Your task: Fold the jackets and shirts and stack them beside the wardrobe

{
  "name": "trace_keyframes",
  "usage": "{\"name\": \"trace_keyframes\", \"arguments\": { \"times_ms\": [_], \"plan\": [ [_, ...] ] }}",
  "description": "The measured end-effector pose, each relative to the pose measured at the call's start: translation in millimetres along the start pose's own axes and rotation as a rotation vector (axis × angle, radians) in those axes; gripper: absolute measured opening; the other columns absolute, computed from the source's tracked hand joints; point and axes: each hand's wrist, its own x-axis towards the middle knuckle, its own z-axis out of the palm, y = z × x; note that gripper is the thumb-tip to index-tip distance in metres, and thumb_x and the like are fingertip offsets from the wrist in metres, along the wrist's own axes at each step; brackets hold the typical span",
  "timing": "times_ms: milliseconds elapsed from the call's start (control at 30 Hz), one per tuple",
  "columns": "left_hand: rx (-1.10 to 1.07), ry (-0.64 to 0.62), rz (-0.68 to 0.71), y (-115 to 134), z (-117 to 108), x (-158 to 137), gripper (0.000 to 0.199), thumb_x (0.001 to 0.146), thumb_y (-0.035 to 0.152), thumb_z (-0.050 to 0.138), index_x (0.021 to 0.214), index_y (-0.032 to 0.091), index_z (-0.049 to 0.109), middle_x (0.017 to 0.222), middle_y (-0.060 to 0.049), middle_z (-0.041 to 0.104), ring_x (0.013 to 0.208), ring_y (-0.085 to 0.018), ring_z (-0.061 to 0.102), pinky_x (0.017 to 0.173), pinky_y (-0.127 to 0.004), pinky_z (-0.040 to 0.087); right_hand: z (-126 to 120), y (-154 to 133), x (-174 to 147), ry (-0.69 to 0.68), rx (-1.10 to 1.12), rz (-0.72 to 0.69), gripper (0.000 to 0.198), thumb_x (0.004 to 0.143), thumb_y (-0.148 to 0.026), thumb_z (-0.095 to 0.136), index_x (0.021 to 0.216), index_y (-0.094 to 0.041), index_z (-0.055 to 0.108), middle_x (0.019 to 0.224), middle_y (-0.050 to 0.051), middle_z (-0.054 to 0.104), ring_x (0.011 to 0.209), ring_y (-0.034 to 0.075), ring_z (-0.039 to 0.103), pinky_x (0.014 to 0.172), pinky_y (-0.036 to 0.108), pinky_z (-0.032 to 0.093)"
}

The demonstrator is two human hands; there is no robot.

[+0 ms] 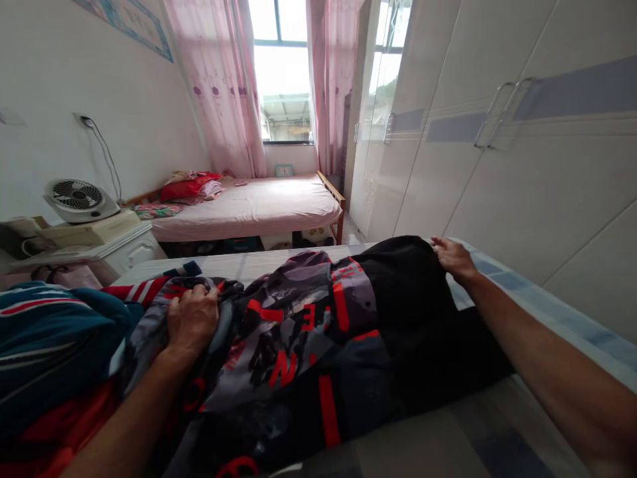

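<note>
Spread across the bed in front of me is a black and grey garment (pixel 308 332) with red letters and red bars; I cannot tell its exact kind. My right hand (pixel 452 257) pinches the far right corner of its plain black part, arm stretched out. At the left end, my left hand (pixel 194 315) is closed with curled fingers on the bunched cloth. Beside my left forearm lies a heap of clothes, with a teal striped garment (pixel 60 325) on top and a red-orange one (pixel 70 431) below.
A checked sheet (pixel 497 265) covers the bed. Beyond stands a second bed (pixel 269 199) with a pink sheet and a red cloth pile (pixel 192 187). A fan (pixel 79 198) sits on a cabinet (pixel 132 249) at left. White wardrobes (pixel 497 192) line the right side.
</note>
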Motion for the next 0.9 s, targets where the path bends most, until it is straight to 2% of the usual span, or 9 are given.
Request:
{"name": "trace_keyframes", "arguments": {
  "times_ms": [67, 133, 200, 300, 433, 567, 733, 800, 900],
  "plan": [
    [-0.05, 0.016, 0.017, 4, -6, -6, 0.039, 0.086, 0.021, 0.036, 0.109, 0.008, 0.064, 0.105, -0.02, 0.062, 0.098, -0.034, 0.058, 0.085, -0.047, 0.043, 6, 1, -9, 0.003, -0.094, 0.029, 0.043, 0.072, -0.021, 0.058, 0.113, -0.011, 0.062, 0.117, 0.017, 0.063, 0.111, 0.03, 0.057, 0.097, 0.044, 0.04],
    [-0.194, 0.086, 0.104, 11, -17, -18, 0.041, 0.088, 0.026, 0.037, 0.117, 0.009, 0.061, 0.12, -0.018, 0.057, 0.112, -0.031, 0.053, 0.097, -0.043, 0.04, 5, -4, -28, -0.024, -0.218, -0.046, 0.047, 0.075, -0.027, 0.058, 0.121, -0.015, 0.058, 0.125, 0.015, 0.059, 0.118, 0.03, 0.052, 0.102, 0.045, 0.037],
    [-0.376, 0.124, 0.241, 19, -27, -35, 0.042, 0.09, 0.034, 0.037, 0.121, 0.014, 0.059, 0.132, -0.013, 0.051, 0.125, -0.027, 0.045, 0.105, -0.04, 0.036, 3, -11, -54, -0.087, -0.323, -0.249, 0.049, 0.083, -0.035, 0.05, 0.129, -0.019, 0.052, 0.132, 0.011, 0.055, 0.123, 0.028, 0.048, 0.104, 0.043, 0.035],
    [-0.465, 0.04, 0.395, 28, -24, -62, 0.045, 0.089, 0.044, 0.041, 0.126, 0.024, 0.056, 0.144, -0.007, 0.042, 0.133, -0.026, 0.037, 0.108, -0.042, 0.033, 9, -10, -95, -0.235, -0.43, -0.547, 0.049, 0.089, -0.042, 0.041, 0.134, -0.024, 0.046, 0.142, 0.006, 0.045, 0.133, 0.026, 0.036, 0.108, 0.044, 0.029],
    [-0.359, -0.066, 0.318, 31, -1, -84, 0.047, 0.089, 0.041, 0.04, 0.124, 0.016, 0.058, 0.138, -0.013, 0.049, 0.127, -0.029, 0.045, 0.106, -0.044, 0.037, 33, 22, -125, -0.445, -0.633, -0.587, 0.05, 0.089, -0.043, 0.037, 0.133, -0.023, 0.049, 0.142, 0.007, 0.044, 0.134, 0.027, 0.034, 0.107, 0.045, 0.029],
    [-0.313, -0.12, 0.205, 29, -13, -90, 0.042, 0.089, 0.033, 0.038, 0.115, 0.012, 0.065, 0.131, -0.014, 0.057, 0.121, -0.027, 0.052, 0.102, -0.041, 0.042, 41, 40, -123, -0.496, -0.698, -0.566, 0.052, 0.09, -0.042, 0.035, 0.132, -0.016, 0.05, 0.143, 0.011, 0.043, 0.134, 0.026, 0.035, 0.108, 0.041, 0.029],
    [-0.395, 0.002, 0.157, 33, -39, -105, 0.041, 0.09, 0.033, 0.039, 0.122, 0.017, 0.059, 0.131, -0.01, 0.056, 0.118, -0.024, 0.055, 0.097, -0.038, 0.046, 29, 0, -125, -0.379, -0.559, -0.568, 0.048, 0.091, -0.041, 0.034, 0.129, -0.019, 0.051, 0.139, 0.011, 0.048, 0.132, 0.027, 0.037, 0.106, 0.046, 0.032],
    [-0.409, 0.078, 0.185, 38, -35, -113, 0.042, 0.09, 0.032, 0.04, 0.125, 0.016, 0.056, 0.136, -0.012, 0.052, 0.122, -0.025, 0.05, 0.099, -0.039, 0.045, 28, -28, -132, -0.351, -0.459, -0.633, 0.046, 0.091, -0.041, 0.035, 0.129, -0.021, 0.05, 0.138, 0.009, 0.049, 0.133, 0.026, 0.035, 0.108, 0.046, 0.03],
    [-0.391, 0.131, 0.31, 45, -20, -123, 0.039, 0.09, 0.028, 0.042, 0.122, 0.016, 0.059, 0.137, -0.013, 0.051, 0.129, -0.028, 0.043, 0.103, -0.045, 0.04, 37, -71, -142, -0.405, -0.311, -0.699, 0.043, 0.091, -0.039, 0.035, 0.128, -0.023, 0.05, 0.137, 0.007, 0.05, 0.132, 0.025, 0.038, 0.108, 0.044, 0.031]
  ]
}}
